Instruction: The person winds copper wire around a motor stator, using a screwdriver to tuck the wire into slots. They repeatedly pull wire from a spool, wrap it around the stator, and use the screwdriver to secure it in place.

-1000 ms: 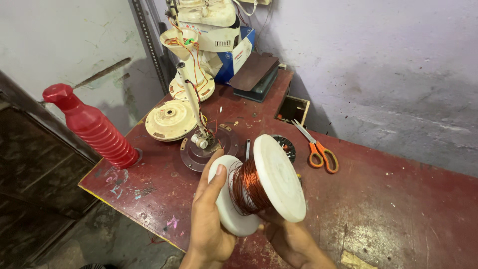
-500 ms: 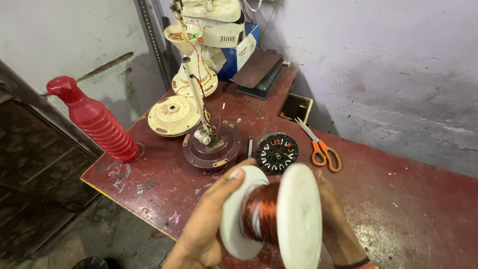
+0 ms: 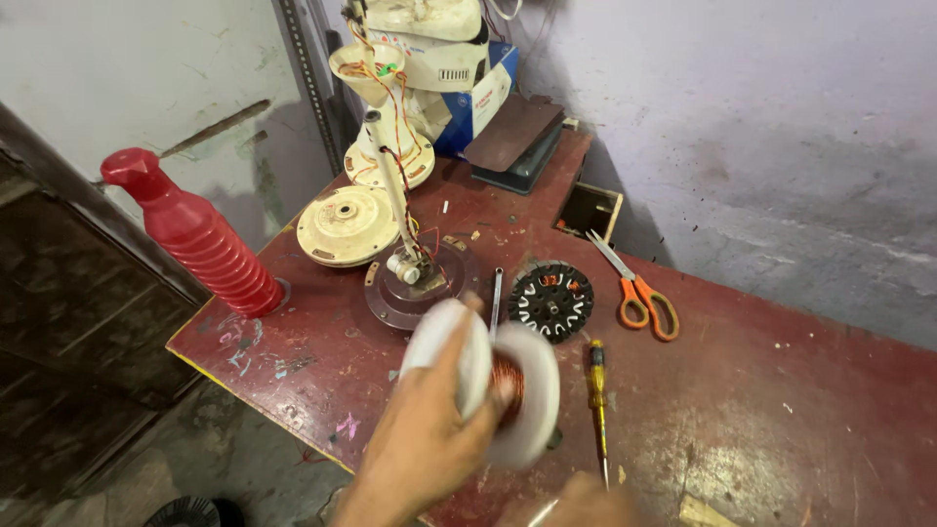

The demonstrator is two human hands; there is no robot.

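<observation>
My left hand point(image 3: 425, 444) grips a white-flanged spool of copper wire point(image 3: 503, 390) by its near flange, just above the red table point(image 3: 781, 420); the spool is blurred. Only the top of my right hand point(image 3: 586, 500) shows at the bottom edge, apart from the spool, with its fingers hidden. A yellow-handled screwdriver point(image 3: 597, 390) lies just right of the spool. A black round stator point(image 3: 551, 301) sits behind it, next to a thin metal tool point(image 3: 496, 293).
Orange scissors point(image 3: 644, 298) lie right of the stator. A dark round plate with an upright rod point(image 3: 415, 288), a cream motor cover point(image 3: 346, 224) and a red ribbed bottle point(image 3: 200, 239) stand at left. Fan parts point(image 3: 420, 49) and a blue box point(image 3: 483, 98) crowd the back.
The spool has come lower and further from the camera, towards the table. My right hand has left the spool's far flange and dropped to the bottom edge.
</observation>
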